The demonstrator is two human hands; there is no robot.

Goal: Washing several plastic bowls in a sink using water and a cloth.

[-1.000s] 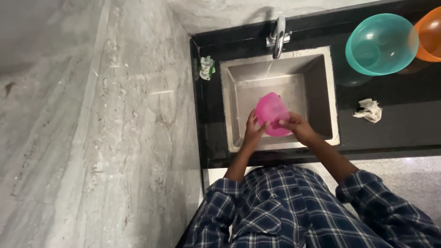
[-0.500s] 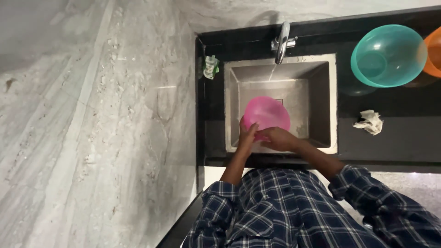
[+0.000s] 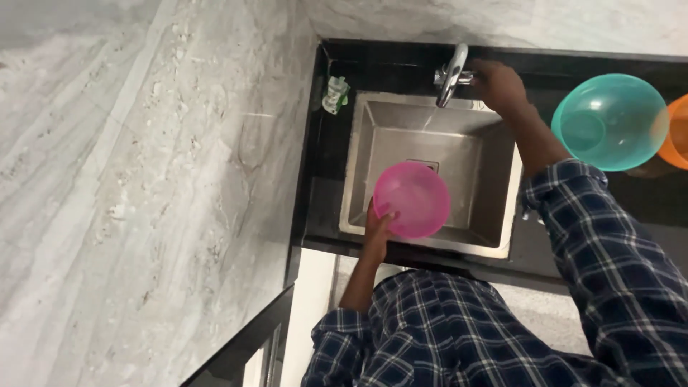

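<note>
A pink plastic bowl [image 3: 412, 198] hangs over the near side of a steel sink [image 3: 494, 161], and my left hand [image 3: 378, 226] grips its near rim. My right hand [image 3: 499, 86] has reached to the back of the sink and rests on the handle of the chrome tap [image 3: 451, 74]. A thin stream of water runs from the spout into the basin. Whether my right fingers are closed around the handle is hard to tell.
The sink is set in a black counter [image 3: 326, 186]. A teal bowl [image 3: 609, 122] and an orange bowl [image 3: 677, 132] stand on the counter to the right. A small green-and-white sponge or packet [image 3: 335, 94] lies left of the tap. Grey marble wall [image 3: 143, 179] fills the left.
My right hand has let go of the pink bowl and moved up to the tap handle. The left hand alone keeps the bowl, which now faces open side up.
</note>
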